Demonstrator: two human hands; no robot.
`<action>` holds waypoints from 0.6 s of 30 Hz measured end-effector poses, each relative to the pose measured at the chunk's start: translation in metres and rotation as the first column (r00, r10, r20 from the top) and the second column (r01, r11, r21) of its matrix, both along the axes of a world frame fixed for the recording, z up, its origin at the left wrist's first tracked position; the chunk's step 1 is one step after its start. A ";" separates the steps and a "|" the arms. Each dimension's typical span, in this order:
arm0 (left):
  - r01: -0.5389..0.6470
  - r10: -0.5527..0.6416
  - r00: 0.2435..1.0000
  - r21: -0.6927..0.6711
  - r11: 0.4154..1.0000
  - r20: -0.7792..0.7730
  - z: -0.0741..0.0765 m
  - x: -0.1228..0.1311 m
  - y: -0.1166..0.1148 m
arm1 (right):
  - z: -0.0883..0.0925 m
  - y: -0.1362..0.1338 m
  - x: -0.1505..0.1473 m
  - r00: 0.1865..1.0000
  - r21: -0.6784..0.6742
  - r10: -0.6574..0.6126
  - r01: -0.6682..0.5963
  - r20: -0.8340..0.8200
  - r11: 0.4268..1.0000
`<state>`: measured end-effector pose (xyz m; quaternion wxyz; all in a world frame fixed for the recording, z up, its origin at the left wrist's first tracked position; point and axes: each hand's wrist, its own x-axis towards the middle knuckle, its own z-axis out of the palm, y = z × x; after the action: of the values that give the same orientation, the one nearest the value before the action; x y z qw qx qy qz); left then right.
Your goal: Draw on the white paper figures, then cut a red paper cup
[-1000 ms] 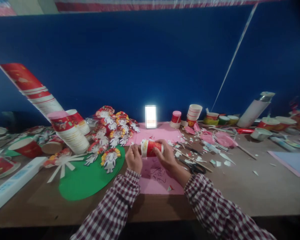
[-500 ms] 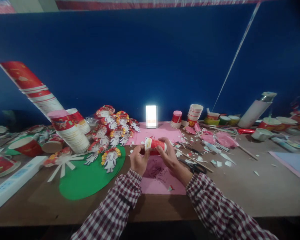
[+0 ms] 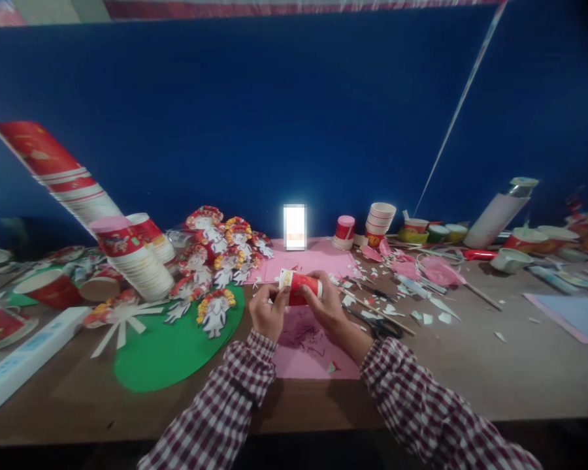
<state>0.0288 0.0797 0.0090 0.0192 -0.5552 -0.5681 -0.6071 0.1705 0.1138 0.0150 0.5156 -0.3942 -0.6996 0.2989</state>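
Observation:
A red and white paper cup [image 3: 304, 287] lies sideways between my hands, above a pink sheet [image 3: 304, 349] with dark scribbled marks. My left hand [image 3: 268, 312] pinches its white, yellow-printed end. Fingers of my right hand [image 3: 329, 305] wrap round the red part at the other end, the thumb resting on the near side. Black-handled scissors [image 3: 385, 326] lie on the table just right of my right wrist. To the left, paper cut-out figures with red and yellow trim [image 3: 216, 313] sit on and behind a green sheet [image 3: 176, 359].
Stacked paper cups [image 3: 142, 271] lean at the left, near a white power strip [image 3: 32, 352]. Paper scraps [image 3: 427, 318] and a wooden stick [image 3: 389, 321] litter the right side. Behind stand a short cup stack [image 3: 379, 222], a tilted bottle [image 3: 497, 219] and a blue partition [image 3: 294, 117].
The cup has turned slightly in my hands, and more of its white printed end faces me. Both hands still hold it. The whole view has shifted a little.

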 end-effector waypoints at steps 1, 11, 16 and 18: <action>-0.008 0.008 1.000 0.003 1.000 -0.014 0.000 0.000 0.000 | 0.000 0.000 0.000 1.000 0.001 -0.002 0.002 -0.003 1.000; 0.009 -0.011 0.999 -0.032 0.999 -0.049 -0.001 0.000 -0.001 | 0.000 0.004 0.001 1.000 0.016 -0.014 0.014 0.014 1.000; 0.043 -0.030 0.988 -0.080 0.996 0.152 0.002 -0.001 0.000 | 0.001 0.006 0.004 1.000 -0.019 -0.014 0.014 -0.003 1.000; 0.078 -0.055 0.964 -0.080 0.994 0.259 0.003 -0.002 0.001 | 0.001 0.007 0.006 1.000 -0.059 -0.018 0.016 -0.024 0.998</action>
<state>0.0266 0.0806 0.0124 -0.0993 -0.4911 -0.5735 -0.6482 0.1764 0.1206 0.0159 0.5150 -0.4112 -0.6808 0.3197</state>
